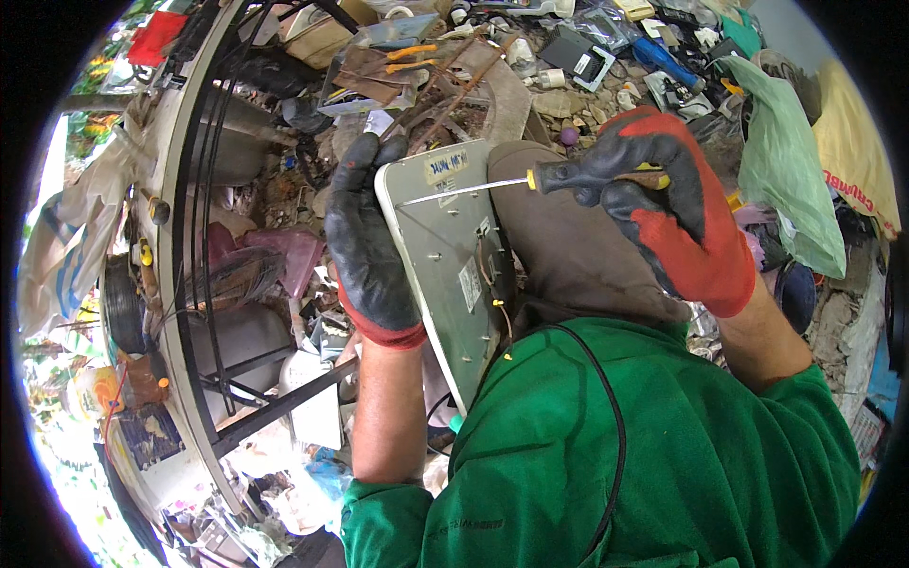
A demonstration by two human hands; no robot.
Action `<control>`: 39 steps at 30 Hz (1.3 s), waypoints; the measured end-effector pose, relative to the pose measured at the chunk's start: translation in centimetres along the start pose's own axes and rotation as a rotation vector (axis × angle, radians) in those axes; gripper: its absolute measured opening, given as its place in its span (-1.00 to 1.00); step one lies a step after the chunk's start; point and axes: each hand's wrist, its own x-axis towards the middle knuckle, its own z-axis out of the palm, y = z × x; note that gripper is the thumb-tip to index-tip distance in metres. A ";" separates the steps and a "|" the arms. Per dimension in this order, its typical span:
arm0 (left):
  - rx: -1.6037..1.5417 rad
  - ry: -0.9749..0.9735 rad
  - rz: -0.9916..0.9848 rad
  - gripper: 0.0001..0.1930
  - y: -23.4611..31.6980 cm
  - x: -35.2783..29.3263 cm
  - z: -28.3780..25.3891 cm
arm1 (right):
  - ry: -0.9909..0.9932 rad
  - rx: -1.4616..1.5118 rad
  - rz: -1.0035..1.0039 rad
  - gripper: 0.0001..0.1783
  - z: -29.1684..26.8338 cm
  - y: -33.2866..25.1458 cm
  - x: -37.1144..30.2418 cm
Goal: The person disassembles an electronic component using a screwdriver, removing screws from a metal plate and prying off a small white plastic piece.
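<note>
A flat grey metal panel [443,251] with a white rim and rounded corners leans on my brown-trousered leg. Small studs or screws, paper labels and a thin cable show on its face. My left hand [367,237], in a black and red work glove, is closed on the panel's left edge; part of its grip is hidden. In my right hand [668,194], gloved alike, is a screwdriver [483,187] with a yellow collar. Its long shaft reaches left across the panel, and the tip meets the face close to the left rim.
A metal frame [196,237] with dark bars stands at the left. Ahead, a clear plastic tray [379,71] holds orange-handled pliers [412,59]. Scrap electronics [578,59] and rubble cover the ground. A pale green plastic bag [786,161] hangs at the right.
</note>
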 end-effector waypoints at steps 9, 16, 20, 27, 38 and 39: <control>-0.028 -0.003 -0.021 -0.42 0.1 0.0 -0.7 | -0.021 -0.057 0.011 -0.53 -0.2 -0.8 1.0; -0.006 0.009 -0.053 -0.34 0.3 -0.2 -0.4 | 0.011 0.001 0.114 -0.48 0.1 -1.0 1.0; -0.079 -0.012 -0.017 -0.42 -0.1 -0.1 -0.7 | -0.085 -0.180 -0.041 -0.49 -0.9 -0.6 1.0; -0.073 -0.007 -0.017 -0.41 -0.2 0.0 -1.2 | 0.001 0.011 0.064 -0.47 0.6 -1.0 0.7; 0.004 -0.003 -0.031 -0.39 -0.1 0.1 -1.4 | -0.010 -0.076 -0.022 -0.48 0.5 -0.7 0.8; 0.039 -0.003 -0.026 -0.38 -0.1 0.0 -1.4 | -0.042 -0.112 0.081 -0.47 0.2 -0.8 0.8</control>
